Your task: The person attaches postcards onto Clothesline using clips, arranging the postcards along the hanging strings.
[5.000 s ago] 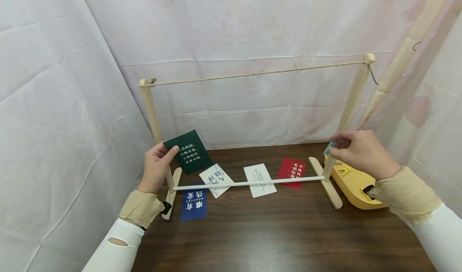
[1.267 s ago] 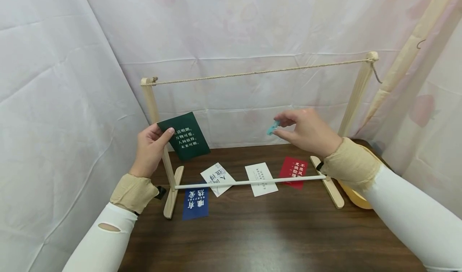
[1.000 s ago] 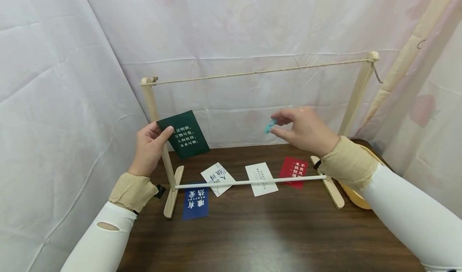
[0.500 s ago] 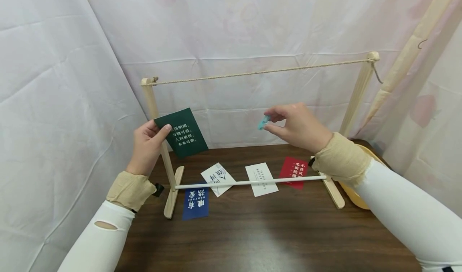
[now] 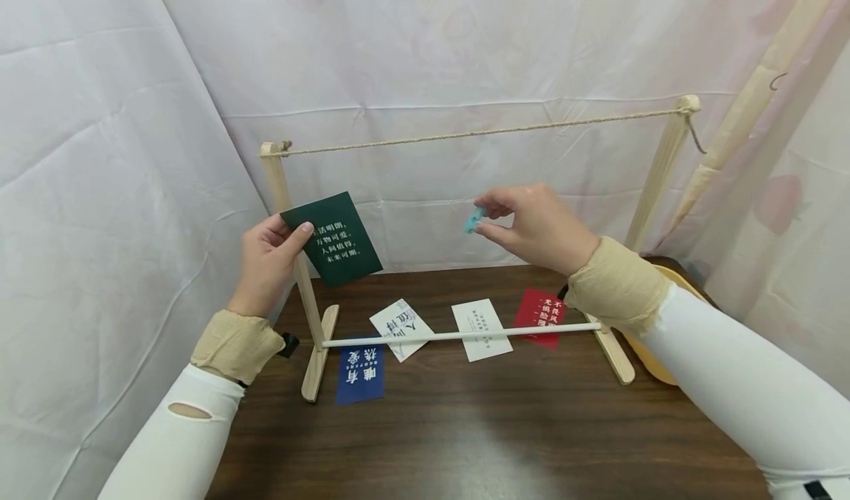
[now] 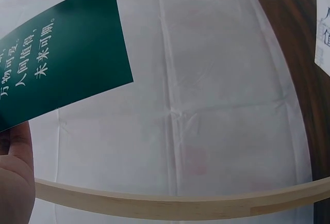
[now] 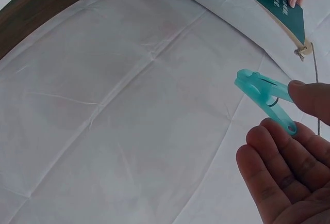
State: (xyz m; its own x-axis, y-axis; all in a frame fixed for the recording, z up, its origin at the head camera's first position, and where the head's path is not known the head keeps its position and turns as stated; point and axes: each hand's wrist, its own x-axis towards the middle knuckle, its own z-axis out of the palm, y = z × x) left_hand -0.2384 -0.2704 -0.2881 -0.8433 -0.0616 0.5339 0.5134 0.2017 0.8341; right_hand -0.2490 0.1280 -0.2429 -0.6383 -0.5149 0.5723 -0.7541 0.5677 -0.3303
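Observation:
My left hand (image 5: 268, 260) pinches a dark green card (image 5: 337, 240) with white Chinese writing by its upper left edge, thumb in front. The card is tilted, in front of the rack's left post and below the rope (image 5: 465, 134). In the head view my right hand (image 5: 534, 223) holds a light blue clothespin (image 5: 474, 220) between thumb and fingers, right of the card and under the rope. From the right wrist view, the clothespin (image 7: 265, 96) has its handles between thumb and fingertips, and nothing shows in its nose.
A wooden rack (image 5: 654, 179) carries the rope on top and a white rod (image 5: 432, 337) below. On the table (image 5: 465, 441) lie a blue card (image 5: 360, 382), two white cards (image 5: 489, 347) and a red card (image 5: 529, 310). A yellow container (image 5: 654, 363) sits partly hidden behind my right arm.
My right hand has carried the clothespin from above the yellow container leftward towards the green card. My left hand has raised the card and shifted slightly left.

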